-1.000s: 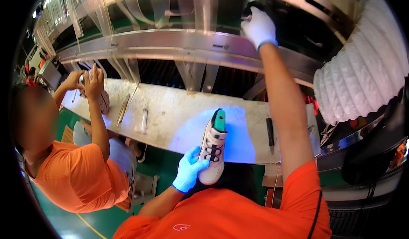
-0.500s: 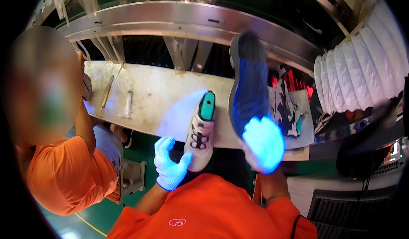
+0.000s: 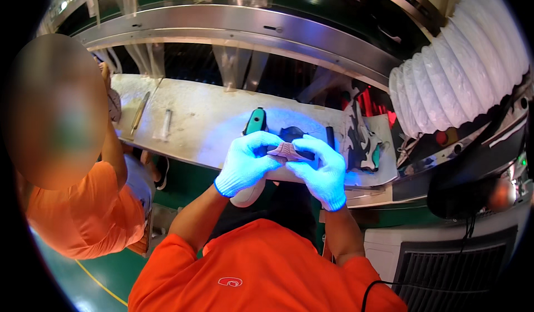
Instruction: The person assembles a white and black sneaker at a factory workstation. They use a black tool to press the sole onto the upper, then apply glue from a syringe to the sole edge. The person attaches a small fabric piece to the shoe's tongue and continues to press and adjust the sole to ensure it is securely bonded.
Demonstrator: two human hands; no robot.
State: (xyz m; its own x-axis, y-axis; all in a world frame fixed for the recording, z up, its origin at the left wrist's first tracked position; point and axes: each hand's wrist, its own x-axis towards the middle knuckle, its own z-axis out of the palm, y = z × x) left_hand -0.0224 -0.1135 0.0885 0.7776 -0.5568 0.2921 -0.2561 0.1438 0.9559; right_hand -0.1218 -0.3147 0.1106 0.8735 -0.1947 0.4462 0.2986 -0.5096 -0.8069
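Observation:
In front of my chest, my gloved left hand (image 3: 249, 163) and gloved right hand (image 3: 322, 170) grip a shoe sole (image 3: 289, 152) from both sides. Its near end shows a ridged, pinkish-grey tread, while the dark far part reaches away over the table. Fingers and thumbs are closed on the rim. Behind my left hand lies a pale sneaker upper (image 3: 248, 196) on a green shoe last (image 3: 256, 121); its laced middle is hidden by the glove. Blue-violet light falls on both gloves.
A patterned black-and-white shoe (image 3: 361, 139) rests at the worktable's (image 3: 189, 112) right end. Brush-like tool (image 3: 140, 113) and pale tube (image 3: 166, 124) lie left. A co-worker in orange (image 3: 89, 217) sits at the left. A metal rail (image 3: 233, 29) crosses behind; a white duct (image 3: 459, 62) hangs right.
My right hand has brought the sole down and turned it end-on toward me. My left hand has moved up and right from beside the upper and taken hold of the sole.

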